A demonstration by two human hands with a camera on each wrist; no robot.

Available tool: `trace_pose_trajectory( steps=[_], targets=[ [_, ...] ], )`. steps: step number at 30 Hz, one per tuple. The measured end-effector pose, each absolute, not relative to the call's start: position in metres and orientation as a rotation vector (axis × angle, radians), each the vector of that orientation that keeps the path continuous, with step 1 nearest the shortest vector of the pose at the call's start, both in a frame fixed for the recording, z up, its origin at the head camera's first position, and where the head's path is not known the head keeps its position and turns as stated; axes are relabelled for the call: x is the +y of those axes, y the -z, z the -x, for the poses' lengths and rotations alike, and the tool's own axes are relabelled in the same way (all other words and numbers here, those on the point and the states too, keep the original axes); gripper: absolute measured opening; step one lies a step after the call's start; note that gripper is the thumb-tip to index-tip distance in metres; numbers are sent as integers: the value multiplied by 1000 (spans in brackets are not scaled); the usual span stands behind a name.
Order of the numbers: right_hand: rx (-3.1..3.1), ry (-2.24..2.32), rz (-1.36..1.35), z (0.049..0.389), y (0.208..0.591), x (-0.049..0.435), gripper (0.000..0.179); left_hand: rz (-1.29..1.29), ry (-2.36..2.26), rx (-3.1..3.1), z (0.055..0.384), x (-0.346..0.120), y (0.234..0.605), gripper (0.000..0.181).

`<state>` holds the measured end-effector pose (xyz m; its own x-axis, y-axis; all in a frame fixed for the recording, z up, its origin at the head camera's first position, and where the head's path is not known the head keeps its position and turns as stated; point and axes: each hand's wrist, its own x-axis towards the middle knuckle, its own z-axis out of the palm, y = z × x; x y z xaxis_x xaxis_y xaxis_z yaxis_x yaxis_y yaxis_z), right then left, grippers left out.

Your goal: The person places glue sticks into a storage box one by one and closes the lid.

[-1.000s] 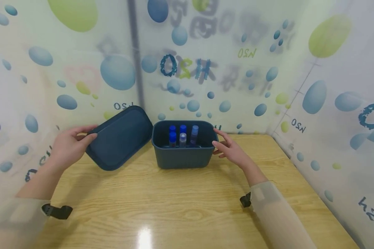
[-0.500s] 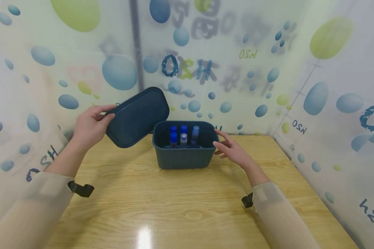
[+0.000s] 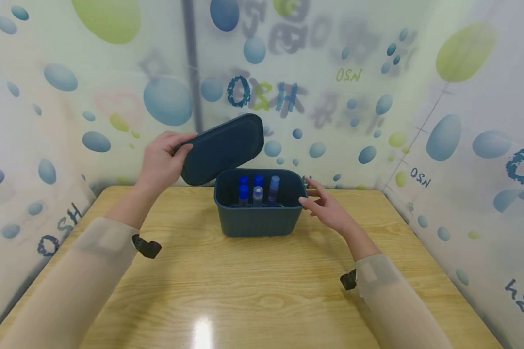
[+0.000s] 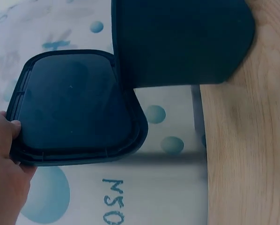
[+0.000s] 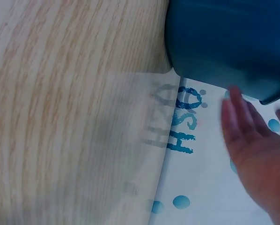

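Observation:
My left hand (image 3: 163, 159) pinches the left end of a dark blue lid (image 3: 224, 149). The lid is tilted, up and to the left of a dark blue storage box (image 3: 259, 222), and in the head view its lower edge overlaps the box's back left corner. Inside the uncovered box stand several small bottles (image 3: 243, 193), most with blue caps; their lower parts are hidden by the front wall. At the box's right end is my right hand (image 3: 329, 209), its thumb by the rim and its fingers loosely extended, blurred in the right wrist view (image 5: 257, 145).
The box stands on a wooden table (image 3: 253, 286), near its back edge. Behind it and along both sides hang pale printed sheets (image 3: 323, 106) with blue and green ovals and lettering. Each wrist wears a dark strap (image 3: 147, 246).
My left hand has carried the lid rightward and up, from beside the box to over its back left corner. The right hand stays at the box's right end, its fingers shifting slightly.

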<state>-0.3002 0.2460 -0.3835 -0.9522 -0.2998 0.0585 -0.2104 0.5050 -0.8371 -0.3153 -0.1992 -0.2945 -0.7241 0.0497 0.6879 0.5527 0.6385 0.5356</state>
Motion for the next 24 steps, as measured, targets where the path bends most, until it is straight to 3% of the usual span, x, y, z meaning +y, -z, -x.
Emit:
trace_pose_trajectory(
  steps=[12,24],
  targets=[
    [2849,1688,573,302,349,228,67,642,973,-2158,328,-162,296,28],
    [2879,1727,603,306,325,214,69,913,958,-2055,333,-134,302,24]
  ],
)
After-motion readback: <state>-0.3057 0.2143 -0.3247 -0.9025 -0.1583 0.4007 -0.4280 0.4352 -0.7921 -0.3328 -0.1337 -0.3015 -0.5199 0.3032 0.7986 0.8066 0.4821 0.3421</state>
